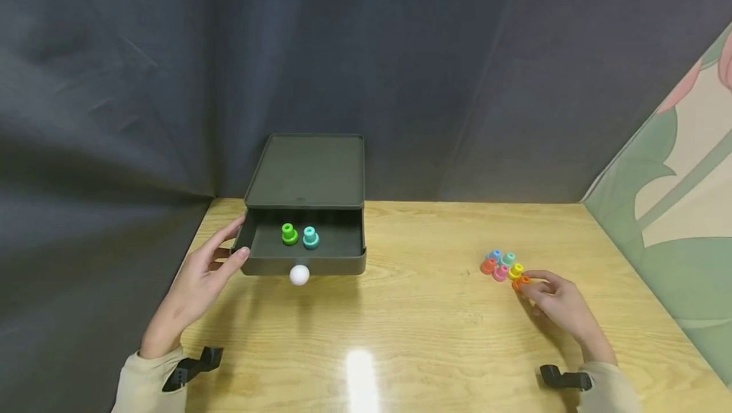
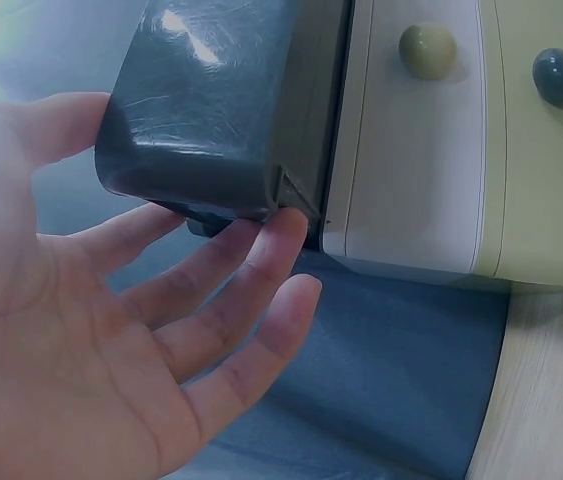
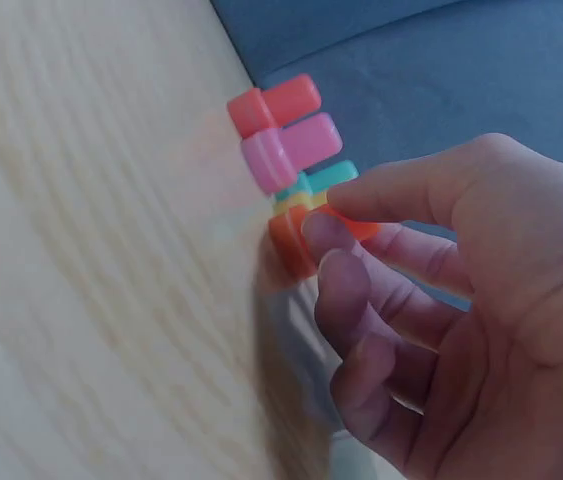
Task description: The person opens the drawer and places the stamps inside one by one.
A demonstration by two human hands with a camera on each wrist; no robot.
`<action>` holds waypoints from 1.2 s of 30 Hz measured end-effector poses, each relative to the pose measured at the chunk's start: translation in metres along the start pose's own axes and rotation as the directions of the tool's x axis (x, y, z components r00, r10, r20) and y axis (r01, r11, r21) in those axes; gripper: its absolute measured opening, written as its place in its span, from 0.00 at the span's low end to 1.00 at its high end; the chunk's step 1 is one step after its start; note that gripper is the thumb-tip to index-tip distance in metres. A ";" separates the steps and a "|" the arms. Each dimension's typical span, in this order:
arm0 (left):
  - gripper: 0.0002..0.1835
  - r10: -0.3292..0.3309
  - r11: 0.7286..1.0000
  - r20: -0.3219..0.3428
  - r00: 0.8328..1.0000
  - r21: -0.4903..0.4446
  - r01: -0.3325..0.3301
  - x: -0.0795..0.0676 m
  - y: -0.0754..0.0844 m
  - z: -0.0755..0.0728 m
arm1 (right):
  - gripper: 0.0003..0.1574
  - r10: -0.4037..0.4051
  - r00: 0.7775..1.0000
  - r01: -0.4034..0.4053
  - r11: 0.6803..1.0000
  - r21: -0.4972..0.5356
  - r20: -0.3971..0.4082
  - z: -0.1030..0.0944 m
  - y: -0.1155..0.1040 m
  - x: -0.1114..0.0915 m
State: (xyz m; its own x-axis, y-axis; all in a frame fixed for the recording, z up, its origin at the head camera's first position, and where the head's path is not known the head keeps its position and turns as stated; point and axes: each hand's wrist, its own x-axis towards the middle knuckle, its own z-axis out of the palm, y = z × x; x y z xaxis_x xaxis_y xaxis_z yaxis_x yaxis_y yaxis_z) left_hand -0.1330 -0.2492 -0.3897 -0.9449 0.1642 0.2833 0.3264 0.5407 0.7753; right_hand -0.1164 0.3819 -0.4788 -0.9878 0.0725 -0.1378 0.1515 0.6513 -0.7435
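Observation:
A dark grey drawer [image 1: 303, 265] with a white round knob [image 1: 299, 275] stands pulled out of its cabinet [image 1: 311, 171]. A green peg [image 1: 289, 235] and a turquoise peg [image 1: 311, 238] stand inside it. At the drawer's left front corner is my left hand [image 1: 197, 279], its fingers extended and touching the side. In the left wrist view, the left hand [image 2: 151, 290] spans the drawer's edge [image 2: 211, 100] with spread fingers. On the right, my right hand [image 1: 563, 305] pinches an orange peg [image 1: 521, 282] between thumb and fingers. The right wrist view shows the orange peg's base [image 3: 289, 243] close to the table.
Beside the orange peg stand a red peg [image 1: 488, 265], a pink peg [image 1: 501, 272], a yellow peg [image 1: 516, 270], a blue peg [image 1: 495, 254] and a mint peg [image 1: 508, 258]. Below the drawer are a white drawer [image 2: 411, 150] and a cream drawer [image 2: 546, 180]. Dark cloth [image 1: 429, 82] hangs behind.

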 end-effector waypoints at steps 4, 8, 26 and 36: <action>0.32 0.010 1.000 -0.008 1.000 -0.001 -0.010 0.001 -0.001 -0.001 | 0.34 0.015 1.000 -0.015 1.000 0.004 -0.003 0.001 0.002 0.003; 0.32 0.015 1.000 -0.016 1.000 -0.005 -0.015 0.000 -0.001 -0.002 | 0.33 0.020 1.000 -0.020 1.000 0.012 -0.010 0.002 0.002 0.003; 0.32 0.002 1.000 -0.009 1.000 -0.010 -0.002 -0.002 -0.003 -0.003 | 0.32 -0.017 0.999 0.019 0.998 0.058 -0.040 0.005 -0.005 -0.001; 0.32 0.013 0.999 -0.011 1.000 -0.043 -0.014 0.001 0.001 -0.002 | 0.25 -0.103 0.990 0.109 0.992 0.065 -0.091 0.004 -0.026 -0.004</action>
State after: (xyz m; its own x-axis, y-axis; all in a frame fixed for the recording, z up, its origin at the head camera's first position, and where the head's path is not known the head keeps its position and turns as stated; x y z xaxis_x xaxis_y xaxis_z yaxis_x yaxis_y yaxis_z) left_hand -0.1340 -0.2503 -0.3876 -0.9401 0.1625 0.2998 0.3403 0.5027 0.7946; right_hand -0.1162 0.3618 -0.4617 -0.9973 0.0736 0.0000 0.0447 0.6045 -0.7953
